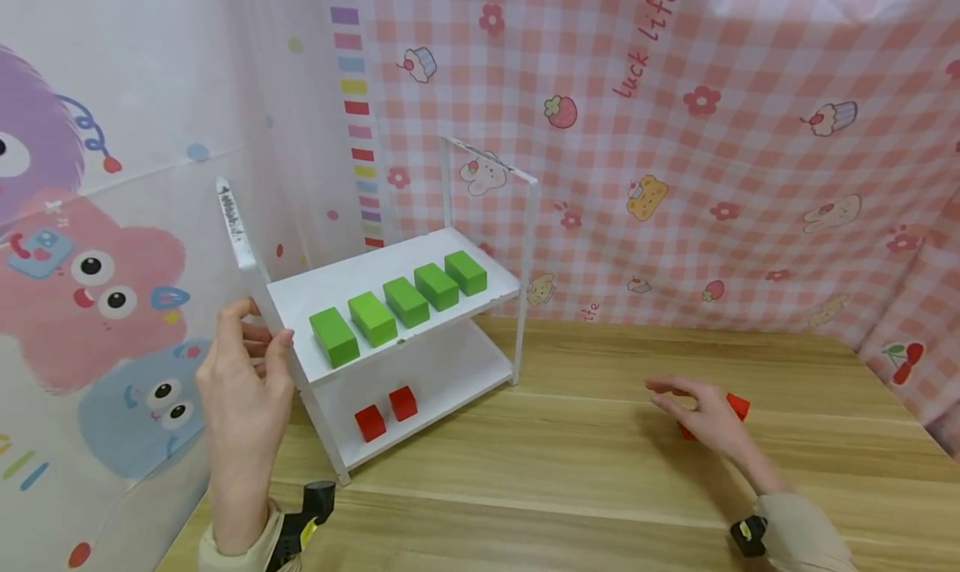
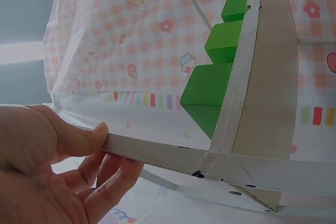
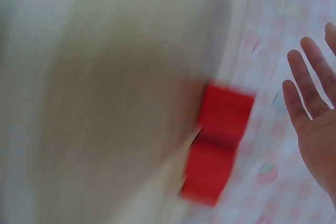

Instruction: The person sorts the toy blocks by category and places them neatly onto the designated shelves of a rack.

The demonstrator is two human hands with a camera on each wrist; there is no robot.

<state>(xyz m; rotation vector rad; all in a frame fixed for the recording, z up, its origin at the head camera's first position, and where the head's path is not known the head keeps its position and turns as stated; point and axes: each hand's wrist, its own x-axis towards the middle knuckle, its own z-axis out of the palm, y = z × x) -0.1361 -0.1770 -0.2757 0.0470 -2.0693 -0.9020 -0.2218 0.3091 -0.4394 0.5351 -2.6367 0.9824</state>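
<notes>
My left hand (image 1: 247, 388) grips the left upright of a white two-tier shelf rack (image 1: 360, 276). In the left wrist view, thumb and fingers lie around the narrow white bar (image 2: 157, 153). Several green blocks (image 1: 407, 303) stand in a row along the rack's upper board. Two red blocks (image 1: 403, 403) sit on the lower board, towards its left end. Off to the right, my right hand (image 1: 708, 422) is over the wooden table with its fingers extended, partly hiding red blocks (image 1: 738, 406). The right wrist view shows two red blocks (image 3: 226, 113) close together, apart from the spread fingers.
The wood-grain table (image 1: 570, 455) carries the rack on its left side. A pink checked cloth (image 1: 600, 222) hangs behind, and a white cartoon-print sheet (image 1: 135, 172) hangs close by the left hand. The rack's right end frame (image 1: 528, 247) rises above the upper board.
</notes>
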